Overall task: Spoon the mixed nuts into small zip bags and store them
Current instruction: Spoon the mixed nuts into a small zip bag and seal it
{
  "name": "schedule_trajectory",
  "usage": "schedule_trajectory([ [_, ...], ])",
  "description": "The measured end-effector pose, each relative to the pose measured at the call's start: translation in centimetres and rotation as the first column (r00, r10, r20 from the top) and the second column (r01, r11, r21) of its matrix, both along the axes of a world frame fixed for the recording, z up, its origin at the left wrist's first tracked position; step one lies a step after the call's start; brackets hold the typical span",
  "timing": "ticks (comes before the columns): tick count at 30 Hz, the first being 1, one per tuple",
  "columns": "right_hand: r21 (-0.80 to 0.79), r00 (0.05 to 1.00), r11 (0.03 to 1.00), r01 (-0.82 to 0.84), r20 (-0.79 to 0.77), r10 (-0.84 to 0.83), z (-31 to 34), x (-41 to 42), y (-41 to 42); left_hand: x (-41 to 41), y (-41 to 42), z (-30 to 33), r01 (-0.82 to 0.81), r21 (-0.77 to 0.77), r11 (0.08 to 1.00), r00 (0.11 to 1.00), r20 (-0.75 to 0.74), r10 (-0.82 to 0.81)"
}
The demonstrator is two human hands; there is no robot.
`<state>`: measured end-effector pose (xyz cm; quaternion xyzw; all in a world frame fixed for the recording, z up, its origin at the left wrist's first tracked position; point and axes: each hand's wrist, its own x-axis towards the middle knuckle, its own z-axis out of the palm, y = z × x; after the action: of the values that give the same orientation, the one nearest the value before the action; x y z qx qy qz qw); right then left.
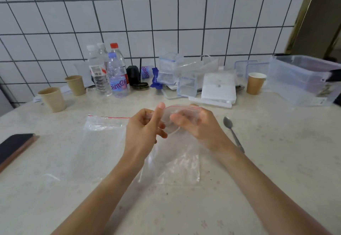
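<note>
Across the pale tabletop (258,179), open room lies along the near edge and to the right of the arms, while the far edge under the tiled wall (166,13) is crowded. At the far right, near the wall, sits a large clear storage bin (302,80). Left of it stand a paper cup (255,83), a stack of white packets (218,87) and a cluster of clear lidded containers (177,76). Further left stands a group of water bottles (108,72), then two more paper cups (63,92).

A big clear zip bag (88,146) with a red line at its mouth lies flat, left of centre, its right side passing under the left forearm. A smaller clear zip bag (177,161) hangs at the middle, its bottom edge resting on the tabletop and its red-lined mouth lifted. The left hand (145,131) pinches the left part of that mouth, thumb upright, fingers curled. The right hand (195,124) grips the right part of the mouth, fingers curled behind the plastic.

A dark phone (14,147) lies at the left edge, well apart from the bags. A metal spoon (232,133) lies just right of the right wrist, bowl pointing away. No nuts can be made out anywhere in view.
</note>
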<state>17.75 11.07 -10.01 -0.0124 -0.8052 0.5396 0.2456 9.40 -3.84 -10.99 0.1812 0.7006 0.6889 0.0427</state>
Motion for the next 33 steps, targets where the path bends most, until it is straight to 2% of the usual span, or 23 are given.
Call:
schedule_trajectory([
  [9,-0.208,0.991,0.969,0.132,0.042,-0.126,-0.3,-0.1,-0.9,0.5,-0.3,0.3,-0.014,0.043,0.999,1.0,0.002,0.014],
  [15,-0.146,0.982,0.975,0.168,-0.065,-0.179,-1.2,-0.6,-0.5,0.1,-0.4,-0.2,-0.02,0.044,0.999,1.0,0.02,0.02],
  [21,-0.072,0.867,0.905,0.42,-0.262,-0.423,-1.0,-0.6,-0.4,-0.4,-0.8,0.0,-0.183,-0.108,0.977,0.962,-0.226,0.156],
  [23,0.015,0.825,0.858,0.513,-0.285,-0.488,-1.1,-0.4,0.2,-0.4,-1.0,0.2,-0.164,-0.086,0.983,0.976,-0.157,0.149],
  [25,0.079,0.795,0.807,0.586,-0.251,-0.552,-1.0,-0.2,1.1,-0.5,-1.1,0.4,-0.077,0.012,0.997,0.996,0.04,0.076],
  [26,0.041,0.796,0.808,0.588,-0.205,-0.569,-0.9,-0.1,1.5,-0.7,-1.2,0.5,-0.029,0.06,0.998,0.992,0.126,0.022],
  [29,-0.277,0.882,0.846,0.455,0.011,-0.471,-0.3,0.0,1.9,-1.1,-1.4,0.4,0.092,0.215,0.972,0.942,0.299,-0.155],
  [31,-0.484,0.935,0.801,0.352,0.135,-0.329,0.0,-0.1,1.9,-1.5,-1.4,0.4,0.119,0.334,0.935,0.885,0.391,-0.252],
  [33,-0.663,0.968,0.706,0.25,0.173,-0.18,0.1,-0.2,1.9,-1.7,-1.4,0.6,0.107,0.441,0.891,0.816,0.472,-0.332],
])
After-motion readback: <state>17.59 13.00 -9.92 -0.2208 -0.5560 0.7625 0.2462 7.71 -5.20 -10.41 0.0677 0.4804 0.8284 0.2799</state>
